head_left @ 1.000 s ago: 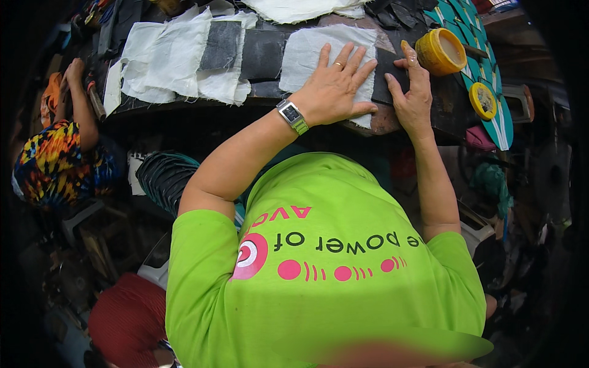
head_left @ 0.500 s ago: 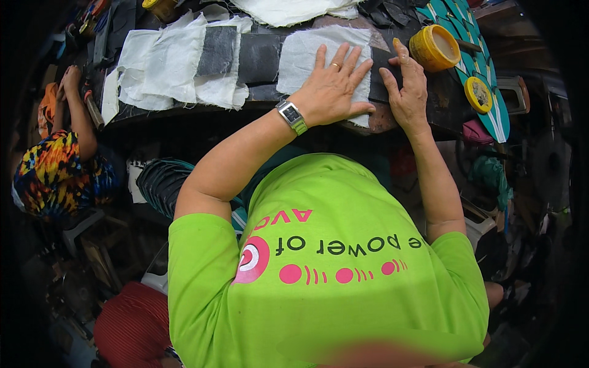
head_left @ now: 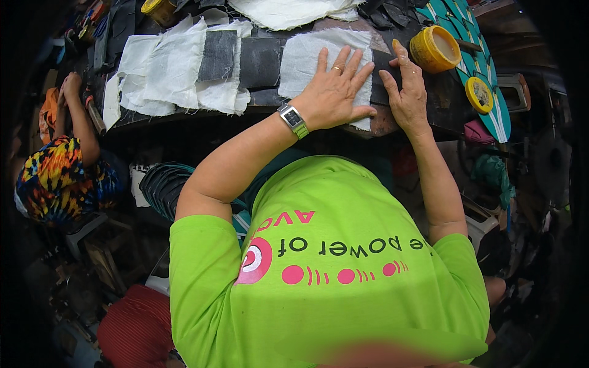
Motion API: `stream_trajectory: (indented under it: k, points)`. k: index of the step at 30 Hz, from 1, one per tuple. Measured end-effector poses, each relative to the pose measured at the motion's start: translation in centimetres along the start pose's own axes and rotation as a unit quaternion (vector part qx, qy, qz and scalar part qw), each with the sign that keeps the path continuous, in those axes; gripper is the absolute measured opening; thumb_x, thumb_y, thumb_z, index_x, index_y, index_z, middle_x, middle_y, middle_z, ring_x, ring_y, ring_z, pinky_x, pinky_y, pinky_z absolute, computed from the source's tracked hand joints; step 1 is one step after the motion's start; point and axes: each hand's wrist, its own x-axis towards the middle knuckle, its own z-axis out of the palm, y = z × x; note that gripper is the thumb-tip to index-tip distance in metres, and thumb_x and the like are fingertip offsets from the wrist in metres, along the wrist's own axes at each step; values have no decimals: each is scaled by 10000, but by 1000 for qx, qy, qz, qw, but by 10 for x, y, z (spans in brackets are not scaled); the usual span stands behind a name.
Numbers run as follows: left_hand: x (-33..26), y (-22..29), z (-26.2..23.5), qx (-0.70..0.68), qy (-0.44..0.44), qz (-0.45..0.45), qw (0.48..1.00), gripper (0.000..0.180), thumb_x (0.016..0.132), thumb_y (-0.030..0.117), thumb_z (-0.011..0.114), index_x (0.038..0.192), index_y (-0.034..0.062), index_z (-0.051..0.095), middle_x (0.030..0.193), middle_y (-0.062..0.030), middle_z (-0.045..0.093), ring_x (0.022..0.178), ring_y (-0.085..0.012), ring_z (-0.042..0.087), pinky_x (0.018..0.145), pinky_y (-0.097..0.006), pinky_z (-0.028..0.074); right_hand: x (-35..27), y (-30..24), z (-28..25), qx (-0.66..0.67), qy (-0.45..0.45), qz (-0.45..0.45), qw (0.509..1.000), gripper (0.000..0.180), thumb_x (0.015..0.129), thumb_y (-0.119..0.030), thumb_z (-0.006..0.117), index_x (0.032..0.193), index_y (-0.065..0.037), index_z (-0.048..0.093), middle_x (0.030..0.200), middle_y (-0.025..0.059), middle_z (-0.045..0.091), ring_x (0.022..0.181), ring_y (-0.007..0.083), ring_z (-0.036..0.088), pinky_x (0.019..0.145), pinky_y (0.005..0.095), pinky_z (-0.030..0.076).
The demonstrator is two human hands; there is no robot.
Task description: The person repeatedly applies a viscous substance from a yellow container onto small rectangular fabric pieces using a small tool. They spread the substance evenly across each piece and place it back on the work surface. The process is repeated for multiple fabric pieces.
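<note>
At far left a co-worker [head_left: 58,178] in a bright patterned top sits below the edge of the workbench [head_left: 184,116], one arm raised toward the bench side; what that arm is doing is too dark to make out. Along the bench lies a row of white cloth pieces [head_left: 165,70] laid alternately with dark grey strips [head_left: 218,55], overlapping like shingles, apparently set out in order for working one after another. Further right, the person in the green shirt [head_left: 331,264] leans over the bench. The left hand [head_left: 334,92], with a wristwatch [head_left: 293,119] on its wrist and a ring on one finger, lies flat and spread on a white cloth square [head_left: 307,52], fingers splayed, pressing it down onto the dark piece [head_left: 383,61] beneath it; it grips nothing. Just beside it, the right hand [head_left: 408,92] rests open at the cloth's right edge, fingers extended over the dark piece, seemingly steadying it so the cloth sits true. Near the right hand stands an open yellow tin [head_left: 434,49], probably glue, within easy reach, its yellow lid [head_left: 478,95] lying further right on teal sole shapes [head_left: 491,116].
</note>
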Motion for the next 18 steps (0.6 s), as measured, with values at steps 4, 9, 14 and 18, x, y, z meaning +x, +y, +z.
stream_trajectory:
  k: [4, 9, 14, 18]
  points:
    - [-1, -1, 1, -9, 7, 3, 1000, 921, 930, 717, 453, 1576, 85, 279, 1608, -253, 272, 1498, -427, 223, 1166, -670, 146, 1, -2, -1, 8, -6, 3, 1000, 619, 963, -338, 671, 1509, -133, 463, 1111, 112, 635, 1090, 276, 575, 971, 395, 460]
    - [-1, -2, 1, -10, 13, 7, 1000, 942, 916, 734, 454, 1566, 72, 294, 1603, -252, 282, 1493, -427, 232, 1160, -672, 159, 1, -5, -1, -1, -9, 5, 1000, 609, 960, -323, 677, 1499, -122, 477, 1132, 120, 640, 1085, 278, 575, 959, 387, 478]
    - [-1, -2, -2, -18, 19, 11, 1000, 992, 882, 766, 471, 1556, 56, 309, 1598, -257, 284, 1489, -428, 239, 1153, -676, 169, 1, -4, 0, -7, -4, -5, 1000, 599, 949, -320, 690, 1481, -115, 503, 1146, 118, 648, 1068, 278, 580, 949, 382, 485]
    - [-1, -1, -2, -14, 16, 9, 1000, 1012, 865, 776, 484, 1553, 54, 314, 1597, -258, 285, 1485, -429, 245, 1151, -676, 171, 1, -5, 0, -11, -4, -12, 1000, 606, 943, -309, 696, 1483, -115, 500, 1148, 123, 647, 1069, 287, 583, 950, 383, 487]
